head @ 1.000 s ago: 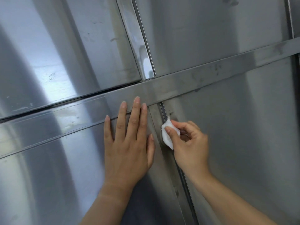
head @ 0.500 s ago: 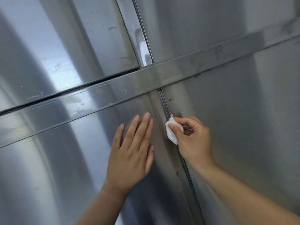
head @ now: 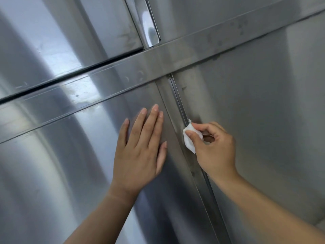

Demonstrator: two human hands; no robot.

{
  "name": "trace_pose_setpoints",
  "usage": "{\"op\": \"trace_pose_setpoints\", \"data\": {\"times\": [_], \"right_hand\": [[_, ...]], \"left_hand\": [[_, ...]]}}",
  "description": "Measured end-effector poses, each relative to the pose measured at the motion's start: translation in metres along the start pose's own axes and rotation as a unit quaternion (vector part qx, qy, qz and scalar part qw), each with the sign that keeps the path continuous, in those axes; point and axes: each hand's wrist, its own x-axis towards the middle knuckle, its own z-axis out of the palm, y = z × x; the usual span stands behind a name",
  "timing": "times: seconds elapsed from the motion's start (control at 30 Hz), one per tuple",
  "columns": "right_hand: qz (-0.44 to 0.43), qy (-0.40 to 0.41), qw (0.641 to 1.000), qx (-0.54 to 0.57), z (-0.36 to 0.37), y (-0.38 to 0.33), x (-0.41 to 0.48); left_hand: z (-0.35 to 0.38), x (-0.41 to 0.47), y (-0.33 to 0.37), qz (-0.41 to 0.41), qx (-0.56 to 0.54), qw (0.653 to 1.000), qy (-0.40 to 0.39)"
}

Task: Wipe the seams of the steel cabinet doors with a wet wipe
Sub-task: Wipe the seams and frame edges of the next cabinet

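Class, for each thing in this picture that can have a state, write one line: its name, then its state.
left hand, fingers straight, rests flat on the lower left door
right hand, pinching the wet wipe
wet wipe, bunched, pressed against the vertical seam
cross rail, smudged and spotted

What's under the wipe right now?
The wet wipe, pinched by the right hand, lies on the vertical seam. The seam shows bare above it. The stretch beneath the wipe and hand is covered, so its state cannot be seen.
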Motion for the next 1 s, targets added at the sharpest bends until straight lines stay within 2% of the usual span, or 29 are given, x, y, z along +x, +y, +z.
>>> {"op": "trace_pose_setpoints", "data": {"times": [0.27, 0.47, 0.7, 0.87, 1.0], "right_hand": [[-0.031, 0.015, 0.999, -0.002, 0.017, -0.021, 0.026], [0.051, 0.002, 0.998, 0.033, 0.000, -0.001, -0.001], [0.005, 0.023, 0.998, 0.051, 0.015, -0.013, 0.018], [0.041, 0.015, 0.998, 0.040, -0.002, 0.007, -0.014], [0.057, -0.003, 0.998, 0.036, -0.001, 0.003, -0.001]], "left_hand": [[0.002, 0.000, 0.000, 0.004, 0.002, 1.000, 0.014], [0.002, 0.000, 0.000, 0.005, 0.006, 1.000, 0.011], [0.003, -0.001, 0.000, 0.006, 0.004, 1.000, 0.012], [0.004, -0.001, 0.000, 0.007, 0.004, 1.000, 0.017], [0.003, 0.000, 0.001, 0.008, 0.008, 1.000, 0.010]]}}
